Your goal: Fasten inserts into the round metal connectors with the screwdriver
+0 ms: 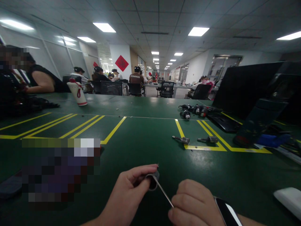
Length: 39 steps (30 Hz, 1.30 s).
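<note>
Low in the middle of the head view, my left hand (127, 193) is closed around a small hollow grey metal cylinder (156, 184). The cylinder's open end is turned towards me. My right hand (194, 201), with a watch at its wrist, is closed on a thin straight metal rod (165, 193), perhaps a screwdriver shaft; its handle end is hidden in my fingers. The rod's far end reaches into the cylinder's opening, and its tip is out of sight. Beyond my hands, two similar cylinders with thin shafts, the left one (184, 140) and the right one (211, 139), lie on the table.
Yellow tape (115, 130) marks the green table (145, 138). Tiny dark pieces (192, 150) lie near the cylinders. At right are a dark bottle (261, 121), a black panel (244, 88) and a white object (289, 201). A paper cup (78, 94) stands at left; several people sit beyond.
</note>
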Tool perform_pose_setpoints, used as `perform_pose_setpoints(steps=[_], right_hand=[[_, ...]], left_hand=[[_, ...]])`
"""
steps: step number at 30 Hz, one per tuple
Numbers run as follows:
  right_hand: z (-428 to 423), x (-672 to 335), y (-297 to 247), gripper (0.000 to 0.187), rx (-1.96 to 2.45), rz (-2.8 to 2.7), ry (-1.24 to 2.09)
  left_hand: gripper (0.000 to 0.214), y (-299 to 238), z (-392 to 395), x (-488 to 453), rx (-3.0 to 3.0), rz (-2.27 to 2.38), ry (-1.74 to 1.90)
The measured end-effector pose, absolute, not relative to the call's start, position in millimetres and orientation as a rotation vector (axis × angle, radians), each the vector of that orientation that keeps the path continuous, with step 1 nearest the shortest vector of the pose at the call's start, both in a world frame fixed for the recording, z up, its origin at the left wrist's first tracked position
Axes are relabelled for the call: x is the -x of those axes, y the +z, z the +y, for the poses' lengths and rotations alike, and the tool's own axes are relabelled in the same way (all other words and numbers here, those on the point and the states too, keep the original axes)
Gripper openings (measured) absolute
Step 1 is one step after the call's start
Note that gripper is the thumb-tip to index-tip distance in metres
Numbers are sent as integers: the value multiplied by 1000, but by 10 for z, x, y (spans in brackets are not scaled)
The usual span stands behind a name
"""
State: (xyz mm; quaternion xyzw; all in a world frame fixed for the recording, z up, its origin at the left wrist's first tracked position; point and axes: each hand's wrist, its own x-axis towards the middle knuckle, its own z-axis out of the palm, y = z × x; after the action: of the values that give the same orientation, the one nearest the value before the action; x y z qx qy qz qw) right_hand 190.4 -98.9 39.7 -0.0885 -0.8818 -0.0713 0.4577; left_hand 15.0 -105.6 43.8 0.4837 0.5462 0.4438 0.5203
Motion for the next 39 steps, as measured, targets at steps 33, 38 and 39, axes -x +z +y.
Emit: perform_pose_setpoints(steps=[33, 38, 39], right_hand=[[-520, -1700, 320, 17, 740, -1793, 582], [-291, -1573, 184, 11, 819, -1672, 770], [-278, -1566, 160, 9, 834, -1659, 814]], left_hand=[[44, -2, -105, 97, -1522, 1355, 1473], [36, -69, 79, 17, -1498, 1401, 1494], [36, -78, 96, 10, -1495, 1391, 1483]])
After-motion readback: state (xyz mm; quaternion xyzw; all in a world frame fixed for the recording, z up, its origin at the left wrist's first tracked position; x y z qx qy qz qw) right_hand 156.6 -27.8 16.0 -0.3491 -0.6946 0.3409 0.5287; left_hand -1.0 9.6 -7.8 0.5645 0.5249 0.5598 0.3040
